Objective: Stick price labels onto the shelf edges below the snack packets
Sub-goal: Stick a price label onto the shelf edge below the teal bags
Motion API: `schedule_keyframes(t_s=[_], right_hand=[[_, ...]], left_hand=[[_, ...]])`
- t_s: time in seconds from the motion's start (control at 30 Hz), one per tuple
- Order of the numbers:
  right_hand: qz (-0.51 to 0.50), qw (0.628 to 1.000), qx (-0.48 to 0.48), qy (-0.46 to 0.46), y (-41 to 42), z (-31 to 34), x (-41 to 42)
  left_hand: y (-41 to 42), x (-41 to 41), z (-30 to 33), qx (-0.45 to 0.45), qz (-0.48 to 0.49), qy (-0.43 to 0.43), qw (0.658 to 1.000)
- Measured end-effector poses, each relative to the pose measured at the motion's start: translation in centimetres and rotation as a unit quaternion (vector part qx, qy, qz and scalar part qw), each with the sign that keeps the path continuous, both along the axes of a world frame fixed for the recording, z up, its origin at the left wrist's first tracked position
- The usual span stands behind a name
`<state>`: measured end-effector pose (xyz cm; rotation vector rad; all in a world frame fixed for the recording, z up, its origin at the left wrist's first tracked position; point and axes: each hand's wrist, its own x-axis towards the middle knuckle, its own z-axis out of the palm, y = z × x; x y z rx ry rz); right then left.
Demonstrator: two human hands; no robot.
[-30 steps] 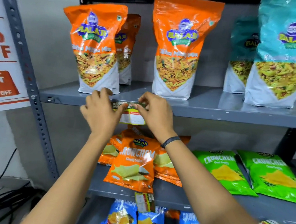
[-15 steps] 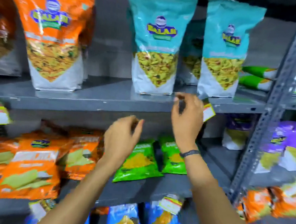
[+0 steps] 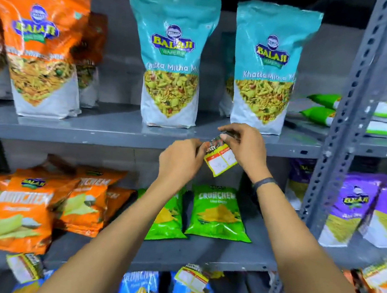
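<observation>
Price label (image 3: 221,158) now between both hands

The price label (image 3: 221,158) I hold has a yellow border, red header strips and white boxes, with a dark printed top. At upper centre of the frame stand two teal packets (image 3: 172,57) with white bases and a yellow-on-purple logo. At upper left is an orange packet (image 3: 41,44), also white at the bottom. Lower centre lie bright green packets (image 3: 217,212); lower left, orange ones (image 3: 15,214); at right, purple ones (image 3: 347,208). The shelf edge (image 3: 70,134) is plain grey. My right wrist wears a black band (image 3: 264,182).
</observation>
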<state>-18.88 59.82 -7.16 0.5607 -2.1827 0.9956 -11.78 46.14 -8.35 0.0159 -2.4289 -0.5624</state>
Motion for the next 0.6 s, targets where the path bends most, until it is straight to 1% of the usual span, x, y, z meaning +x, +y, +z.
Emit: schedule_keyframes(t_s=[0.13, 0.2, 0.27, 0.33, 0.43, 0.6], right_hand=[[0.060, 0.993, -0.101, -0.018, 1.1, -0.1, 0.2], [0.087, 0.989, -0.115, -0.027, 1.9, -0.6, 0.6], [0.098, 0.990, -0.092, -0.033, 2.8, -1.4, 1.0], [0.095, 0.994, -0.048, -0.032, 3.4, -2.1, 1.2], [0.082, 0.996, 0.007, -0.019, 3.6, -2.6, 1.2], [0.063, 0.998, 0.021, 0.002, 3.3, -2.6, 1.2]], left_hand=[[-0.6, 0.2, 1.6, -0.049, 0.007, 0.063, 0.997], [-1.1, -0.1, 1.6, -0.090, 0.003, 0.077, 0.993], [-1.5, -0.5, 1.0, -0.128, -0.012, 0.066, 0.990], [-1.7, -0.9, 0.1, -0.154, -0.019, 0.053, 0.986], [-1.9, -1.4, -0.7, -0.188, -0.012, 0.066, 0.980], [-1.6, -1.9, -1.0, -0.223, 0.002, 0.094, 0.970]])
